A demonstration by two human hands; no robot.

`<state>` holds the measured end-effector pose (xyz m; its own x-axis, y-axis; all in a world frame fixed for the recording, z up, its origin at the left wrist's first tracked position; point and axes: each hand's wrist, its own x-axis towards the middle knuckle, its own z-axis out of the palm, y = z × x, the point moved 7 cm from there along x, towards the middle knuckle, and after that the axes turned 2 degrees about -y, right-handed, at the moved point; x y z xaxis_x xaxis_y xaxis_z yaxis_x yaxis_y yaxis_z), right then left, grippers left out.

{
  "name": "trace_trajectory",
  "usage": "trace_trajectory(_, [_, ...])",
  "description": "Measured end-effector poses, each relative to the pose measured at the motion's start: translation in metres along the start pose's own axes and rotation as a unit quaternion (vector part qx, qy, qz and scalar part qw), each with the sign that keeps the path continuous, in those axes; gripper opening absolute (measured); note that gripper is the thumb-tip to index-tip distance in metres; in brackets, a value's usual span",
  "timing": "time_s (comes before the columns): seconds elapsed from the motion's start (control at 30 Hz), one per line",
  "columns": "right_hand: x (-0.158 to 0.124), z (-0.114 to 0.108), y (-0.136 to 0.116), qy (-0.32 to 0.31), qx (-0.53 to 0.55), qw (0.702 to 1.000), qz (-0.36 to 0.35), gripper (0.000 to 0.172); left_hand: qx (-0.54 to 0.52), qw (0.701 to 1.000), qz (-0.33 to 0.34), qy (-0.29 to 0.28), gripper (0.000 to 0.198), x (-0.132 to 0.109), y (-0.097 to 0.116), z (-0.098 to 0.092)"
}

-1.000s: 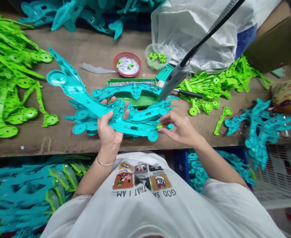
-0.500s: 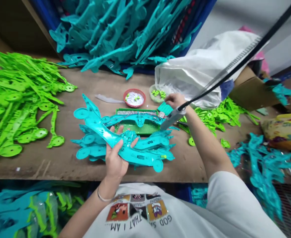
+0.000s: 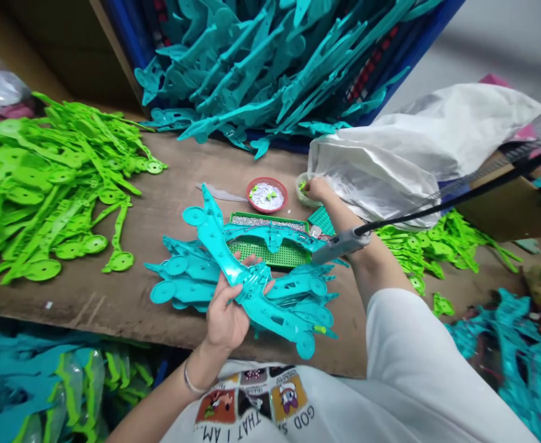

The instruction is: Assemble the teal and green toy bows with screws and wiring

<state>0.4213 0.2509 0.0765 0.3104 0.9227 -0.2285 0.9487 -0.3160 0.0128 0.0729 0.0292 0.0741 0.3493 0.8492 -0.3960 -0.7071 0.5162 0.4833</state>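
Note:
My left hand is closed round the middle of a long turquoise plastic part with round discs near its ends, held tilted above a stack of similar turquoise parts. A small yellow-green piece sits near its lower right end. My right hand is at a small pale bowl of bright green pieces. Its fingers are curled together inside the rim, and their tips are hidden. Beneath the right forearm hangs a grey handheld power tool.
A green tray of small metal pieces lies behind the stack, a turquoise part across it. Beyond stand a red basket with white pieces and a white sack. Lime-green parts heap at left. The tool's black cord crosses the right.
My right hand has moved from the turquoise block beside the tray to the bowl of green pieces. My left hand still holds the turquoise part, now tilted more steeply. The camera view has shifted.

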Motion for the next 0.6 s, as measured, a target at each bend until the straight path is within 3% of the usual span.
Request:
trace_trajectory(0.13, [-0.016,-0.018,-0.003,0.019,0.001,1.000,0.008,0.026,0.012,1.000,-0.009,-0.028,0.079,-0.001,-0.002,0.004])
trace_trajectory(0.23, [-0.057,-0.041,0.012,0.080,0.029,0.996,0.031,0.028,0.020,0.999,-0.005,-0.030,0.075,-0.003,-0.003,0.006])
trace_trajectory(0.33, [-0.125,-0.050,0.047,0.130,0.050,0.988,0.071,0.027,0.048,0.998,-0.004,-0.033,0.078,-0.006,-0.004,0.005])
trace_trajectory(0.37, [-0.156,-0.053,0.063,0.175,0.092,0.974,0.109,0.025,0.060,0.998,-0.003,-0.034,0.080,-0.007,-0.004,0.003])
trace_trajectory(0.43, [-0.231,-0.064,0.085,0.324,0.159,0.920,0.150,0.023,0.083,0.996,0.002,-0.035,0.078,-0.011,-0.005,-0.002])
trace_trajectory(0.5, [-0.307,-0.074,0.075,0.454,0.204,0.862,0.097,0.024,0.104,0.994,0.005,-0.040,0.066,-0.016,-0.009,-0.008])
trace_trajectory(0.57, [-0.358,-0.079,0.035,0.463,0.279,0.841,-0.030,0.029,0.130,0.990,0.010,-0.058,0.050,-0.022,-0.014,-0.013])
trace_trajectory(0.6, [-0.371,-0.080,0.006,0.429,0.311,0.843,-0.098,0.036,0.149,0.986,0.012,-0.073,0.043,-0.026,-0.018,-0.014])
